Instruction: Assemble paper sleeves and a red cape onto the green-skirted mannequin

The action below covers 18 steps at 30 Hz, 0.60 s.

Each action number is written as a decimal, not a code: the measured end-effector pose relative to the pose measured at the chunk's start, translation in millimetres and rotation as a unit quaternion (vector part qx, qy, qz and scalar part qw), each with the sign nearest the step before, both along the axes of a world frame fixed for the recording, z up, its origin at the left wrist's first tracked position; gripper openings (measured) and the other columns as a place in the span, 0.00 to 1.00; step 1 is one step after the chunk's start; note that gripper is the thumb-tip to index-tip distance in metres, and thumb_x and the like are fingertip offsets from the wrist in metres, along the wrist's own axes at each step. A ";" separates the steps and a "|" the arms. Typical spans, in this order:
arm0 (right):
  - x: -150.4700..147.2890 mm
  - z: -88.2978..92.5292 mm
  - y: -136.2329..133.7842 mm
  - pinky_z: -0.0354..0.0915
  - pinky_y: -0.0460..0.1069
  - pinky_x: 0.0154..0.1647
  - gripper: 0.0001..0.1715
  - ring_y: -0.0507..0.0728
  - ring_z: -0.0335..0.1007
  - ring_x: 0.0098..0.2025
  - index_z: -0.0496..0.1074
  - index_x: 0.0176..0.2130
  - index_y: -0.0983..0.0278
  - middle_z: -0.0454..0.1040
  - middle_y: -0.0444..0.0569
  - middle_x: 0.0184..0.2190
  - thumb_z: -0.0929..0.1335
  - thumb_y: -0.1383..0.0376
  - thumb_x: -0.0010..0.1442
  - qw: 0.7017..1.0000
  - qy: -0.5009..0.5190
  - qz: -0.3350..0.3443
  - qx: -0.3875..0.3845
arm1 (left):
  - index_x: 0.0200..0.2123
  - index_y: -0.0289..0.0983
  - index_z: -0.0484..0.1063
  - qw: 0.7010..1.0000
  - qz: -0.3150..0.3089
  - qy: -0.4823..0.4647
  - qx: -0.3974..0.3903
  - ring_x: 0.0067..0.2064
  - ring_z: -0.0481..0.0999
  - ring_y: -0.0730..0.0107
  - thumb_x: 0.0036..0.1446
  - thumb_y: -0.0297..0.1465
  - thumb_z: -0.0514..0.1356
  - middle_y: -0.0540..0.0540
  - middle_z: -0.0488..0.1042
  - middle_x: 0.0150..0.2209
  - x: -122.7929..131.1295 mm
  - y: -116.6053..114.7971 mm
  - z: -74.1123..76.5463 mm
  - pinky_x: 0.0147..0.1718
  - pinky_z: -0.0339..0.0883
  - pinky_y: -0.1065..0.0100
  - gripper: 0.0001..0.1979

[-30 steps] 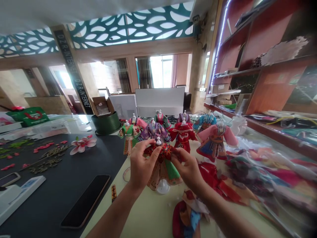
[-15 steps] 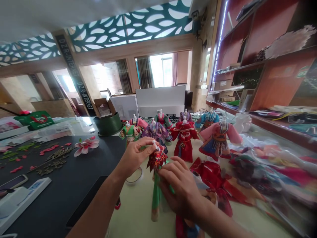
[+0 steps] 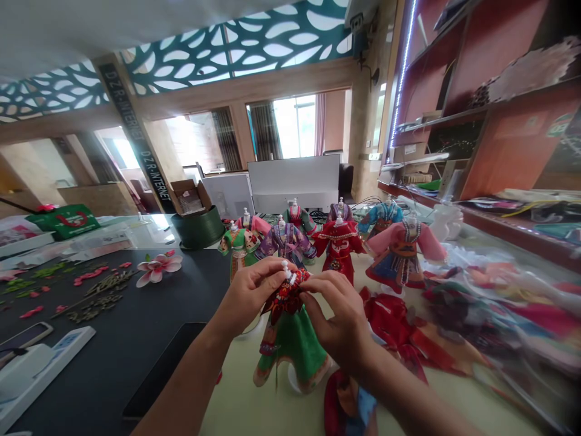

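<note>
Between my hands a miniature dress (image 3: 297, 339) stands on a small white mannequin, whose knob shows at the top. It has a red patterned collar piece (image 3: 284, 301) over a flared green skirt with a pale hem. My left hand (image 3: 247, 297) pinches the collar piece near the mannequin's neck, thumb and forefinger closed. On the other side, my right hand (image 3: 340, 312) grips the collar piece's right edge between thumb and fingers. Behind them stand a red miniature dress (image 3: 336, 248) and a purple one (image 3: 282, 239) on similar mannequins.
Loose red cloth (image 3: 390, 318) and a heap of mixed fabrics (image 3: 499, 303) lie to the right. On the dark mat at left are a pink flower (image 3: 158, 266), a power strip (image 3: 49, 369) and a black tablet-like slab (image 3: 163, 369). A green round container (image 3: 198, 227) stands behind.
The green skirt now shows wide and spread, where it was narrow before. My right hand has risen from the skirt's top to the collar piece. My left hand stays near the neck.
</note>
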State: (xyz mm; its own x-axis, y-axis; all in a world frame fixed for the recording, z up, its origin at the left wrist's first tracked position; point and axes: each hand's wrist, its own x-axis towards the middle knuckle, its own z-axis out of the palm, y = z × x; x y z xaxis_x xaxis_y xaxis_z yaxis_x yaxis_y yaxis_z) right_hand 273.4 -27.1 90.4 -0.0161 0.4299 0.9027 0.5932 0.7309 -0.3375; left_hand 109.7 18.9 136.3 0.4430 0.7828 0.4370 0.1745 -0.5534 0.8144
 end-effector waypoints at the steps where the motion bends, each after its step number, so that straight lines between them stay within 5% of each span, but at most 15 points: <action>1: -1.5 3.3 0.6 0.65 0.53 0.38 0.05 0.56 0.67 0.35 0.71 0.37 0.65 0.72 0.50 0.32 0.66 0.72 0.59 1.000 -0.003 -0.004 -0.005 | 0.43 0.40 0.77 1.000 -0.002 0.000 0.003 0.45 0.74 0.68 0.59 0.35 0.58 0.48 0.77 0.43 0.5 -0.7 -0.2 0.46 0.65 0.72 0.11; 18: -1.7 18.1 1.7 0.63 0.54 0.40 0.06 0.56 0.65 0.33 0.71 0.31 0.67 0.72 0.50 0.29 0.65 0.73 0.59 0.993 -0.093 -0.071 0.033 | 0.42 0.38 0.76 0.999 0.012 0.014 0.046 0.46 0.74 0.68 0.60 0.34 0.58 0.48 0.76 0.43 4.4 -5.7 -4.4 0.48 0.64 0.71 0.11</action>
State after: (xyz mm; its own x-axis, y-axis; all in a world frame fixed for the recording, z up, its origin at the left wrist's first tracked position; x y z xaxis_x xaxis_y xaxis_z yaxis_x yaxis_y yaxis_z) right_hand 271.7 -25.4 108.5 -0.1278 0.3794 0.9164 0.7394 0.6523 -0.1669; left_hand 114.1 13.1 131.9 0.4379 0.7504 0.4951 0.2098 -0.6208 0.7554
